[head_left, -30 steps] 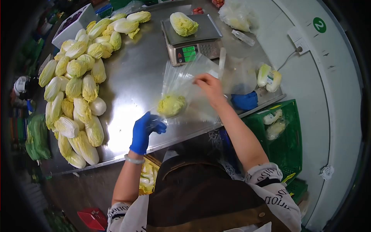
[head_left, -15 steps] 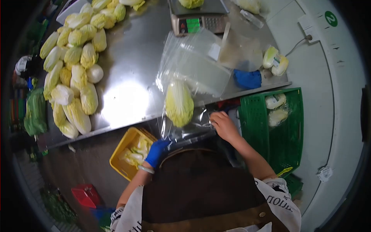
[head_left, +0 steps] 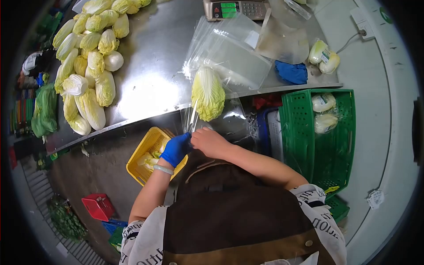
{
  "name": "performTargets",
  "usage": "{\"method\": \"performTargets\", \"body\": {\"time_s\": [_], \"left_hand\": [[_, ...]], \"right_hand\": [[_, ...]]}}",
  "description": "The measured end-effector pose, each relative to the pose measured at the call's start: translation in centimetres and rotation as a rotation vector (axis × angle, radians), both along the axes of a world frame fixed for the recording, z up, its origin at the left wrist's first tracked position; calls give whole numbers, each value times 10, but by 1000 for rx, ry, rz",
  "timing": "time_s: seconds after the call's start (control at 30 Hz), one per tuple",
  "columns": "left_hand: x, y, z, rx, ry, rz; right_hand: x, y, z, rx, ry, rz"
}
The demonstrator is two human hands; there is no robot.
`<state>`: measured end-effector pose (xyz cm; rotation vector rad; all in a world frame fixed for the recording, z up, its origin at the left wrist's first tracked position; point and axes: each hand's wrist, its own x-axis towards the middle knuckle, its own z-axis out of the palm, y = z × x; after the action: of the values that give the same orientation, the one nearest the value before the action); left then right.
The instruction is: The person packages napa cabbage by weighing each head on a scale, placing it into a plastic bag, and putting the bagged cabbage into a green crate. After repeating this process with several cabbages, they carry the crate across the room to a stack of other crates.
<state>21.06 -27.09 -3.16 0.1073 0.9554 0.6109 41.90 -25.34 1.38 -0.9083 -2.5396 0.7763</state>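
Observation:
A napa cabbage [head_left: 207,93] sits inside a clear plastic bag [head_left: 229,117] that hangs over the front edge of the steel table [head_left: 150,79]. My left hand [head_left: 176,148], in a blue glove, and my bare right hand [head_left: 210,142] meet at the bag's open end, both pinching the plastic close to my body. A stack of empty clear bags [head_left: 229,53] lies on the table behind the cabbage.
Several loose cabbages [head_left: 86,62] are heaped at the table's left. A scale [head_left: 236,9] stands at the back. A green crate [head_left: 324,132] with two bagged cabbages is at right, a yellow basket [head_left: 148,154] under the table, a blue glove [head_left: 291,72] near two wrapped cabbages [head_left: 323,56].
The bagged cabbage was drawn from the table's middle to its front edge. My right hand came down from the bag's top to join my left hand at the bag's open end.

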Motion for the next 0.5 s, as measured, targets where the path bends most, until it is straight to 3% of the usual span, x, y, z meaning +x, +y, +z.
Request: {"method": "performTargets", "body": {"time_s": [0.1, 0.13, 0.2, 0.23, 0.27, 0.3, 0.37, 0.4, 0.43, 0.5], "left_hand": [[5, -4, -9, 57, 191, -60], [9, 0, 8, 150, 207, -122], [7, 4, 24, 246, 287, -269], [7, 4, 25, 295, 323, -340], [2, 5, 23, 327, 368, -430], [-5, 7, 13, 401, 457, -367], [-14, -5, -12, 519, 637, -241], [-12, -7, -6, 921, 1110, -339], [-8, -1, 7, 1141, 1236, -478], [1, 17, 33, 1600, 1484, -752]], "right_hand": [[52, -25, 17, -33, -118, 31], [84, -45, 5, 2, -154, 20], [175, -112, -59, -71, -566, 91], [216, -152, -85, -489, -1025, 212], [223, -165, -63, -613, -794, -154], [230, -177, -40, -687, -460, -474], [219, -145, -30, -554, -950, 29], [205, -120, -27, -236, -757, -221], [183, -86, -9, 51, -537, -447], [148, -32, 7, 358, -419, -410]]}}
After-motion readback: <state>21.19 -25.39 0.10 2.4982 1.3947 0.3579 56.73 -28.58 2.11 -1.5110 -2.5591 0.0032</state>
